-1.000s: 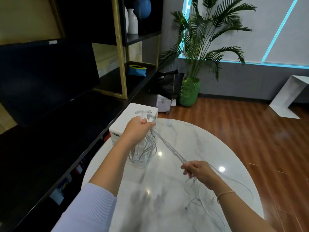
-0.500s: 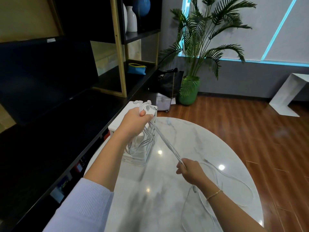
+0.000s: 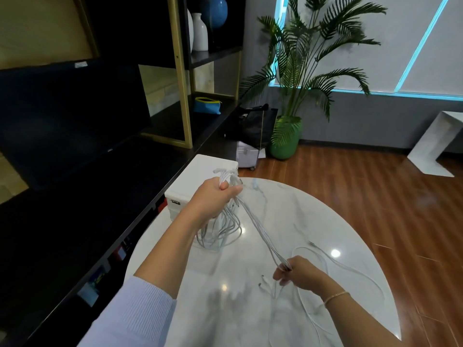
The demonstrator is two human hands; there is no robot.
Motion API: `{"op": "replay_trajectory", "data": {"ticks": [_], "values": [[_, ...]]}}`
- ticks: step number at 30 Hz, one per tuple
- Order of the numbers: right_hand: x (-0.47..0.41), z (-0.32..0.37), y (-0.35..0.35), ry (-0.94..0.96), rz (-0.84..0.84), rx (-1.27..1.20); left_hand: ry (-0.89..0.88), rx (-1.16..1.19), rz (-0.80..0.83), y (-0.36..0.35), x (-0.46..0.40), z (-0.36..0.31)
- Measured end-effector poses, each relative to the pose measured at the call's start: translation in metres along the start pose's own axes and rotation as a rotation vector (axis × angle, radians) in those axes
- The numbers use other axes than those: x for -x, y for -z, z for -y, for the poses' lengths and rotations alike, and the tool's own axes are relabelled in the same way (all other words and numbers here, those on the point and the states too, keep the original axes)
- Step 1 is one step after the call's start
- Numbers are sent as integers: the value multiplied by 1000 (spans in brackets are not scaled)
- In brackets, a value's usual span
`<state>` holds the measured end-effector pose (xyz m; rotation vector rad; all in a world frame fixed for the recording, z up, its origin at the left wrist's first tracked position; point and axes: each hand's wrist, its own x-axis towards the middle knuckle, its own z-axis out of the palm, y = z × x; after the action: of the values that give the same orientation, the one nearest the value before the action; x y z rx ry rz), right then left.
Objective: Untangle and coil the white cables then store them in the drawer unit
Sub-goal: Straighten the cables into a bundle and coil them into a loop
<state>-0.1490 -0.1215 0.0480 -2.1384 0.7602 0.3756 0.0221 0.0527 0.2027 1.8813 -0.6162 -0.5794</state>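
Several thin white cables run as one taut bundle between the two hands, above a round white marble table. Their plug ends fan out in a small spray above the left hand, and below that fist a cluster of loose loops hangs down in front of the white drawer unit, which stands on the far left edge of the table. The stretched part of the bundle has its long axis on a slant, from the upper left near the drawer unit down to the lower right. Past the right hand the strands slacken and trail in wide curves over the marble, some plug tips lying just beside that hand.

The left hand is raised, its fingers curled tight round the bundle near the plug ends, forearm reaching up from a pale ribbed sleeve. The right hand is lower and nearer, fingers closed on the bundle, back of the hand up, a thin bracelet on the wrist
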Motion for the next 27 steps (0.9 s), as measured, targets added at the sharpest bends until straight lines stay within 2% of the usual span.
{"op": "replay_trajectory", "data": {"ticks": [4, 7, 10, 12, 14, 15, 16, 18, 20, 21, 27], "values": [[2, -7, 2, -76, -108, -140, 113, 55, 11, 0, 3, -7], [2, -25, 6, -143, -182, -166, 138, -60, 0, -2, 6, -8], [6, -39, 11, -298, -162, -66, 110, -107, -31, -3, 7, -6], [9, -32, 17, -384, -58, 119, 116, 9, -68, -6, 6, -4], [11, -12, 24, -336, -42, 313, 127, 121, -75, -13, 1, 2], [14, 7, 29, -239, -111, 311, 151, 167, -78, -19, -1, 3], [19, 31, 34, -116, -207, 238, 182, 223, -82, -26, -1, 4], [27, 79, 39, 132, -323, -108, 213, 386, -92, -40, 1, 0], [38, 123, 37, 272, -224, -516, 218, 483, -94, -53, 3, -6], [39, 136, 34, 282, -188, -631, 217, 503, -97, -58, 4, -9], [42, 161, 19, 258, -131, -727, 267, 486, -63, -60, 7, -24]]}}
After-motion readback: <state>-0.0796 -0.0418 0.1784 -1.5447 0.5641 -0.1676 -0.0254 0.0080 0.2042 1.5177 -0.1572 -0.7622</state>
